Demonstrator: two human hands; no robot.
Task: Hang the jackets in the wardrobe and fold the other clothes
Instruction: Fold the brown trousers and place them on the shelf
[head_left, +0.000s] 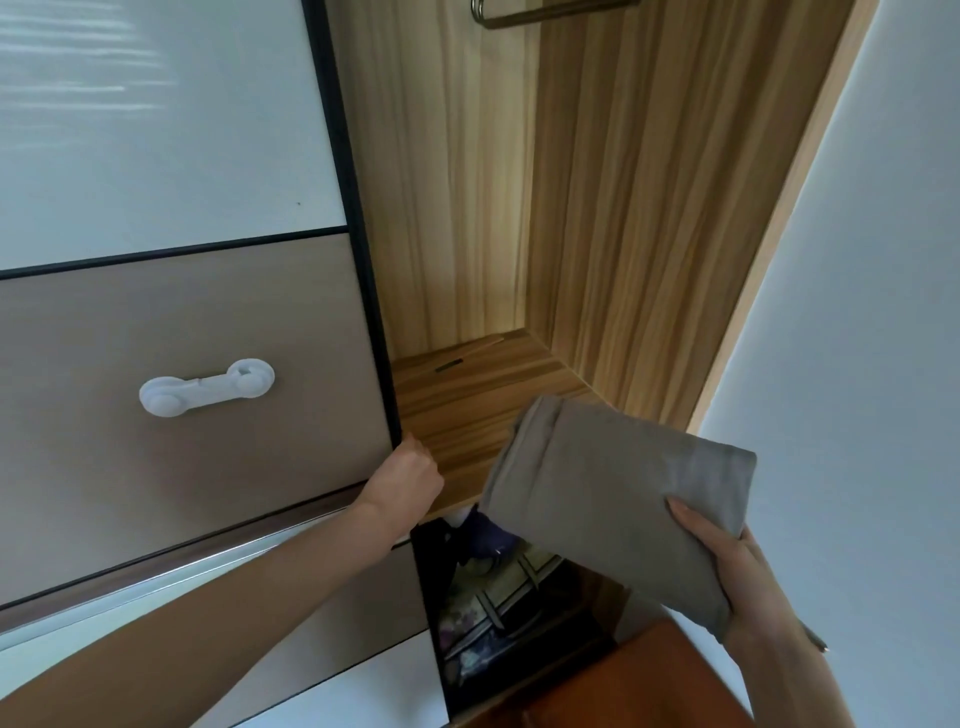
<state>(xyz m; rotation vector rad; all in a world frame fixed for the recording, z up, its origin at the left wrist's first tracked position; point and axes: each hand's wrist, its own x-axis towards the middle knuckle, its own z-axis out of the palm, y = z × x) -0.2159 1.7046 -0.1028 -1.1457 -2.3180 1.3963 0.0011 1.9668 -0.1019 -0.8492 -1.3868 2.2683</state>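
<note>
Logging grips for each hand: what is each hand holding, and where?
Right hand holds the folded cloth at its near end; left hand grips the door edge.

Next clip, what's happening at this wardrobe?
A person stands at an open wardrobe. The left hand grips the edge of the sliding door, while the right hand holds a folded grey-brown garment above the wooden shelf. The garment is not yet set down. A hanging rail shows at the top, with nothing visibly on it.

Wooden wardrobe shelf (467, 410), a small dark slot in it.
</note>
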